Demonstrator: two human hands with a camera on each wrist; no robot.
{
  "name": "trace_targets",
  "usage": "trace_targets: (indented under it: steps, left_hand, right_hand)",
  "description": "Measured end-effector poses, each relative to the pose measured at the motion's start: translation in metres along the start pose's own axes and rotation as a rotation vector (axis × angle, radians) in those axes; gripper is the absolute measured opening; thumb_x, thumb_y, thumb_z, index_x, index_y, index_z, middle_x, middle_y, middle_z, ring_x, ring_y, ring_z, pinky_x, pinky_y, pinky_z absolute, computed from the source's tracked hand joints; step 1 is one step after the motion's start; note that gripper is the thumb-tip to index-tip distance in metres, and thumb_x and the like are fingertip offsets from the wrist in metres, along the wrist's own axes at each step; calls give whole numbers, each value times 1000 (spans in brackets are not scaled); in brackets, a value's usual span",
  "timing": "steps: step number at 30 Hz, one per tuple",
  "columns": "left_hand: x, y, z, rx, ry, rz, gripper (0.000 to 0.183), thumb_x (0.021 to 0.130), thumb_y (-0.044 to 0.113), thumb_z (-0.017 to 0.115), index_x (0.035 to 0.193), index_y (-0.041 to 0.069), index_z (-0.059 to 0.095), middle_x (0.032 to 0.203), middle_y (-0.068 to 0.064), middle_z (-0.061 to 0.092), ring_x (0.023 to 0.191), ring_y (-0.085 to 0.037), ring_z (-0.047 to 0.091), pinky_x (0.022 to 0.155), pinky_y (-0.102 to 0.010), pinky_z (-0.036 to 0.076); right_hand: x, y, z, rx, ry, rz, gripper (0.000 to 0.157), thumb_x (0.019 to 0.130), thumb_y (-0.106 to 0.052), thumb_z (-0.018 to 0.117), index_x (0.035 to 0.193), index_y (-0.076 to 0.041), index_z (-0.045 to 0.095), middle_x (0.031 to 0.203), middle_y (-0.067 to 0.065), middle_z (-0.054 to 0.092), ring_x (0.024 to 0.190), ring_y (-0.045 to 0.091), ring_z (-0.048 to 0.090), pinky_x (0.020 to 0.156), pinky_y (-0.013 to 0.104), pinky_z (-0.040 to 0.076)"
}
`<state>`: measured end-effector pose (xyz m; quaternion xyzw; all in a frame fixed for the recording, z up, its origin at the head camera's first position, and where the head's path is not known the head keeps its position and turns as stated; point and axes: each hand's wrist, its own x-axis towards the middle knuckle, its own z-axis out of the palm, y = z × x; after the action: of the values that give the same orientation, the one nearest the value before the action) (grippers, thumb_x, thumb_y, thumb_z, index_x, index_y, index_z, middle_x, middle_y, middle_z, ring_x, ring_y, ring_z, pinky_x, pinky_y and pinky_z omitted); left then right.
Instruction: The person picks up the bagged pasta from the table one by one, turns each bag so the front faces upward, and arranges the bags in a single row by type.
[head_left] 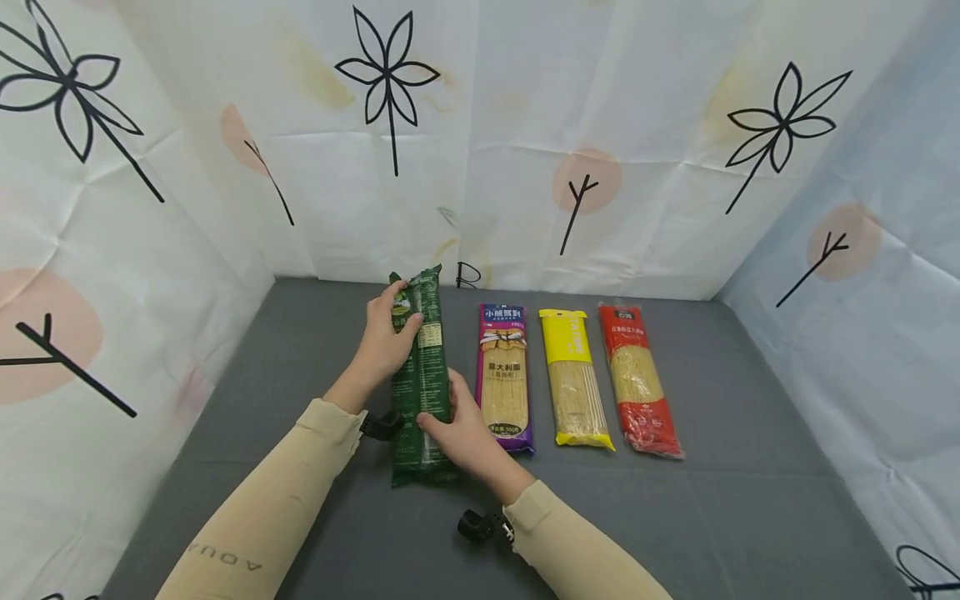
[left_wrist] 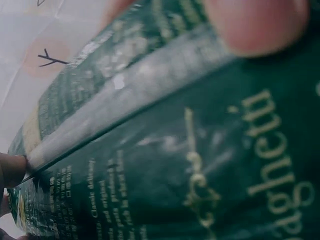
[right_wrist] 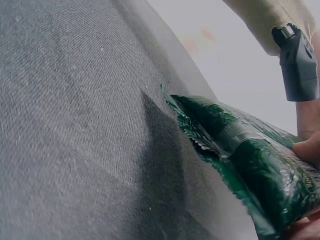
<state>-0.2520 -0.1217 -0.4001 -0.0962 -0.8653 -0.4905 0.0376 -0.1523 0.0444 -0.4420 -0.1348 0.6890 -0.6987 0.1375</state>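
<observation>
Both hands hold a long dark green spaghetti packet [head_left: 422, 379], its printed back with a lengthwise seam turned up. My left hand [head_left: 385, 337] grips the upper left edge, thumb over the front. Lower down on the right edge, my right hand [head_left: 463, 425] grips it with the thumb across the face. In the left wrist view the packet [left_wrist: 150, 150] fills most of the picture and the word "spaghetti" is partly legible. The right wrist view shows the crimped lower end of the packet [right_wrist: 260, 175] raised over the grey cloth, casting a shadow.
Right of the green packet lie a purple and blue pasta packet [head_left: 504, 379], a yellow one [head_left: 576, 379] and a red one [head_left: 641, 379], side by side. The grey table [head_left: 720, 533] is enclosed by white printed curtains [head_left: 510, 100] behind and at the sides.
</observation>
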Motion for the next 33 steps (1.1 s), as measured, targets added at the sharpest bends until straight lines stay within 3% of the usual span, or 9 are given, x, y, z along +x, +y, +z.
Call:
trace_targets:
  steps: [7, 13, 16, 18, 21, 22, 26, 28, 33]
  left_hand:
    - [-6, 0, 5, 18, -27, 9, 70, 103, 41, 41, 156, 27, 0, 159, -15, 6, 143, -37, 15, 106, -64, 24]
    - [-13, 14, 9, 29, -50, 49, 64, 103, 43, 39, 156, 27, 7, 160, -12, 9, 145, -33, 12, 108, -61, 23]
    - [-15, 19, 10, 38, -43, 52, 62, 102, 45, 40, 156, 29, 13, 158, -10, 17, 136, -34, 33, 99, -58, 37]
    - [-16, 23, 9, 45, -37, 38, 61, 101, 48, 41, 155, 32, 17, 154, -9, 29, 120, -31, 49, 87, -53, 47]
    - [-19, 30, 4, 42, -39, -8, 61, 99, 54, 42, 153, 37, 21, 145, -7, 43, 99, -27, 59, 72, -46, 51]
    - [-19, 32, 3, 40, -40, -15, 62, 98, 56, 42, 153, 37, 21, 145, -7, 43, 101, -26, 60, 72, -45, 52]
    - [-18, 38, -2, -116, -64, -13, 65, 98, 54, 45, 154, 32, 21, 149, -9, 37, 103, -28, 63, 75, -44, 55]
    - [-18, 40, -3, -241, -72, -2, 65, 98, 50, 47, 154, 30, 21, 152, -10, 32, 109, -30, 61, 78, -43, 56]
    - [-20, 44, -1, -557, -42, -27, 63, 99, 45, 50, 153, 27, 24, 146, -13, 39, 119, -34, 54, 82, -44, 54]
  right_hand:
    - [-4, -21, -2, -89, -4, -64, 66, 95, 0, 54, 151, -10, 20, 134, 19, 47, 108, 35, 60, 78, 34, 55]
    - [4, -16, -11, -233, 79, -120, 67, 96, -7, 57, 151, -24, 23, 132, 10, 51, 100, 25, 64, 75, 33, 56]
    - [8, -17, -18, -329, 130, -134, 68, 95, -11, 59, 150, -32, 24, 126, 5, 53, 94, 18, 63, 74, 33, 55]
    - [8, -22, -22, -397, 156, -141, 69, 95, -11, 60, 150, -33, 26, 123, 3, 54, 92, 16, 62, 74, 33, 55]
    - [9, -29, -27, -503, 186, -159, 68, 94, -12, 61, 150, -32, 29, 125, 2, 55, 94, 16, 60, 76, 35, 55]
    - [9, -31, -27, -550, 198, -165, 68, 93, -12, 62, 150, -31, 30, 126, 2, 55, 95, 16, 60, 77, 36, 54]
    - [8, -41, -28, -751, 256, -203, 69, 91, -13, 65, 151, -28, 32, 130, 4, 55, 98, 19, 59, 80, 40, 53]
    - [8, -44, -27, -858, 286, -234, 70, 90, -13, 66, 151, -27, 33, 124, 6, 58, 89, 19, 60, 74, 39, 54]
    - [10, -46, -24, -1121, 337, -338, 72, 87, -10, 69, 149, -23, 37, 102, 6, 60, 64, 16, 54, 54, 29, 51]
